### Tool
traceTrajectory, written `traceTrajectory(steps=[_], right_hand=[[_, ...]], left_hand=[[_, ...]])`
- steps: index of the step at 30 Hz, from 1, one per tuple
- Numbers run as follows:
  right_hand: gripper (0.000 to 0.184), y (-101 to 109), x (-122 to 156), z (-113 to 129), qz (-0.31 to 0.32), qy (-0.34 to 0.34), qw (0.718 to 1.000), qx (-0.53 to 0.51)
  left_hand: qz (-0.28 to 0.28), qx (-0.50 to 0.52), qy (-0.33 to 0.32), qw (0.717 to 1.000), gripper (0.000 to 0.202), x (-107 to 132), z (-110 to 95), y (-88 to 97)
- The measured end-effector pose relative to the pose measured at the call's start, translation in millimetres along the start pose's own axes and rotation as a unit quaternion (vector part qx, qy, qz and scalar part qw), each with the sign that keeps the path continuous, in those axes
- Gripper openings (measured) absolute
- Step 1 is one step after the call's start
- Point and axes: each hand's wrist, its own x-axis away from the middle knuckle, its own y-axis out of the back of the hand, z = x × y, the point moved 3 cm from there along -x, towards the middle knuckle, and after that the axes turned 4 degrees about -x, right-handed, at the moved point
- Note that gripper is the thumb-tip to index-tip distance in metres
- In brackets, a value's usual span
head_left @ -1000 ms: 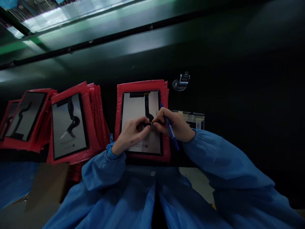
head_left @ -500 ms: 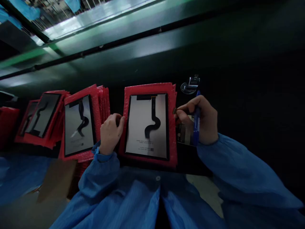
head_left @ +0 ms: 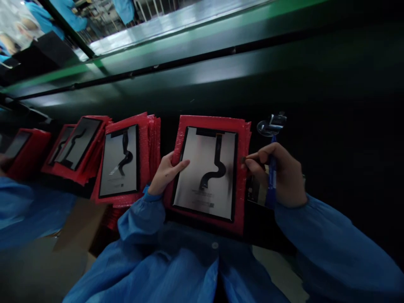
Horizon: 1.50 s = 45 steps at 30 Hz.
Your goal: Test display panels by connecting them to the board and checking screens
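A flat display panel [head_left: 197,168] with a black curved ribbon cable [head_left: 218,158] lies on a stack of red bubble-wrap bags [head_left: 241,193] in front of me. My left hand [head_left: 164,173] grips the stack's left edge, its thumb over the panel's border and its fingers hidden underneath. At the right edge is my right hand [head_left: 284,176], closed, with a blue pen [head_left: 271,185] held upright against the fingers. Between its thumb and forefinger it pinches a small brownish piece [head_left: 243,160], too small to name. A partly hidden object [head_left: 253,189] lies below that hand.
To the left, more panels [head_left: 120,181] rest on red bag stacks [head_left: 150,143]. A clear plastic piece [head_left: 272,125] lies beyond my right hand. A green ledge [head_left: 189,63] runs along the back. A co-worker's blue sleeve [head_left: 28,206] and a cardboard box [head_left: 80,223] are at lower left.
My left hand has moved from beside the stack onto its edge, thumb now over the panel. The stack is tilted slightly. The view has shifted left.
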Motion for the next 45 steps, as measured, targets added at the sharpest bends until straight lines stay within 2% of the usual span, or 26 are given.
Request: traceTrajectory(steps=[2, 4, 7, 9, 12, 14, 16, 18, 20, 22, 23, 24, 25, 26, 28, 30, 31, 33, 36, 40, 45], right_hand=[[0.025, 1, 1, -5, -0.005, -0.004, 1.000, 0.004], [0.026, 3, 1, -10, -0.007, -0.002, 1.000, 0.014], [0.028, 5, 2, -14, -0.001, -0.011, 1.000, 0.016], [0.028, 6, 1, -15, 0.002, -0.023, 1.000, 0.009], [0.028, 6, -1, -13, 0.002, -0.026, 1.000, 0.001], [0.029, 6, -4, -14, 0.001, -0.035, 0.999, -0.006], [0.032, 7, -7, -16, 0.003, -0.040, 0.999, 0.010], [0.031, 9, -8, -13, -0.007, -0.026, 0.998, 0.060], [0.029, 10, -4, 0, -0.045, 0.027, 0.991, 0.120], [0.028, 9, 5, 22, -0.129, 0.091, 0.979, 0.133], [0.031, 6, 11, 35, -0.174, 0.116, 0.971, 0.115], [0.036, 2, 17, 48, -0.211, 0.124, 0.966, 0.083], [0.040, -4, 23, 58, -0.226, 0.125, 0.965, 0.042], [0.040, -12, 27, 66, -0.212, 0.114, 0.970, 0.011], [0.032, -28, 35, 73, -0.159, 0.070, 0.985, 0.001], [0.021, -44, 43, 66, -0.082, 0.006, 0.996, 0.027], [0.020, -51, 47, 59, -0.044, -0.026, 0.998, 0.031], [0.033, -65, 53, 42, 0.026, -0.082, 0.996, 0.006], [0.039, -84, 58, 20, 0.076, -0.135, 0.987, -0.027], [0.039, -99, 58, 11, 0.071, -0.105, 0.991, 0.038], [0.035, -101, 60, 15, 0.084, -0.083, 0.987, 0.109]], left_hand=[[-0.017, -0.006, -0.024, 1.000, 0.034, 7, -13, 6.1], [-0.100, -0.052, -0.045, 0.993, 0.031, 21, -28, 31.0], [-0.231, -0.062, -0.038, 0.970, 0.031, 44, -40, 94.7], [-0.296, -0.032, 0.001, 0.955, 0.033, 52, -36, 142.0], [-0.320, -0.055, 0.070, 0.943, 0.030, 49, -19, 194.9], [-0.292, -0.123, 0.095, 0.944, 0.033, 42, -7, 213.1], [-0.278, -0.217, 0.096, 0.931, 0.037, 37, -1, 221.8], [-0.330, -0.301, 0.079, 0.891, 0.032, 41, -6, 223.8], [-0.427, -0.365, 0.029, 0.827, 0.018, 53, -24, 213.8], [-0.472, -0.426, -0.063, 0.769, 0.022, 66, -50, 183.2], [-0.431, -0.434, -0.125, 0.781, 0.026, 68, -63, 159.7], [-0.366, -0.419, -0.176, 0.812, 0.029, 67, -73, 133.2], [-0.301, -0.399, -0.225, 0.836, 0.026, 64, -82, 104.7], [-0.212, -0.398, -0.259, 0.854, 0.024, 57, -86, 74.8], [-0.033, -0.425, -0.293, 0.856, 0.028, 37, -82, 18.1], [0.058, -0.463, -0.284, 0.838, 0.036, 12, -66, -21.8], [0.070, -0.475, -0.277, 0.832, 0.040, 0, -56, -34.3], [0.072, -0.484, -0.271, 0.829, 0.048, -21, -37, -47.0], [0.066, -0.468, -0.281, 0.835, 0.056, -35, -22, -46.7], [0.079, -0.443, -0.297, 0.842, 0.057, -35, -19, -41.1], [0.088, -0.396, -0.302, 0.863, 0.055, -34, -17, -41.7]])
